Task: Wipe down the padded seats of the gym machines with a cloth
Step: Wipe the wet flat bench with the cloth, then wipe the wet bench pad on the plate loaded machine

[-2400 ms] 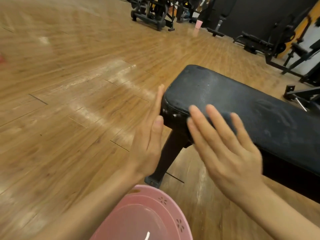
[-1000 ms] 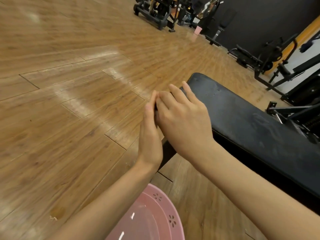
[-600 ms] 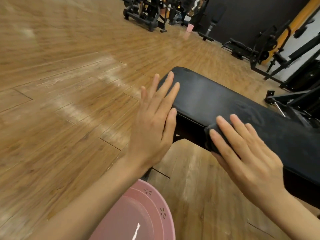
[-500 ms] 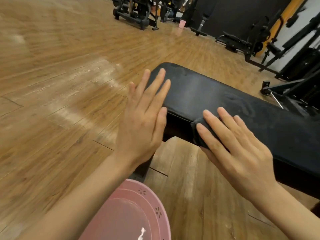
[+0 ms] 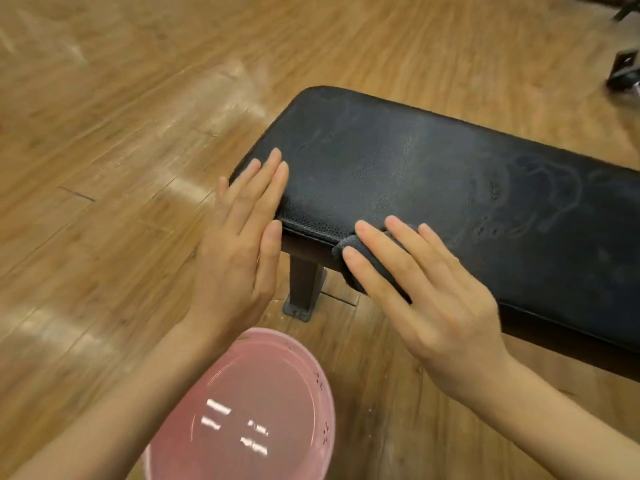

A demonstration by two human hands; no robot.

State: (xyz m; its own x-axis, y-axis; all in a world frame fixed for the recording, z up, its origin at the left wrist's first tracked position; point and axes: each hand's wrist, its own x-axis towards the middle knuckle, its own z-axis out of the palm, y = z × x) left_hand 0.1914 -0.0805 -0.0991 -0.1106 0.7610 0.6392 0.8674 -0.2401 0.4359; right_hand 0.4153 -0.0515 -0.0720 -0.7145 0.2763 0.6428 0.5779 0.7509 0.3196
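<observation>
Pressing flat under the right hand (image 5: 434, 299): one dark grey cloth (image 5: 360, 261), folded over the near long edge of the bench pad (image 5: 450, 188); most of the cloth is hidden beneath the straight fingers, only its left end showing. Fingers extended, not curled round it.

Bench pad: one, black, textured, faint smear marks on its top; its right end is cut off by the frame edge.

Left hand (image 5: 239, 244): fingers straight and together, empty, fingertips touching the pad's near-left corner, palm hanging off the end over the floor.

Bench leg (image 5: 304, 285): one visible, dark, with a foot plate on the floor below the near-left corner; partly hidden between the two hands.

Basin (image 5: 249, 410): one, pink plastic, on the floor near the bench's left end, light glare inside; its near rim is cut off at the bottom edge and partly covered by the left forearm.

Wooden plank floor (image 5: 104, 133): blurred at left.

Dark metal equipment parts (image 5: 623, 71): top-right corner, cut off, hard to make out.
</observation>
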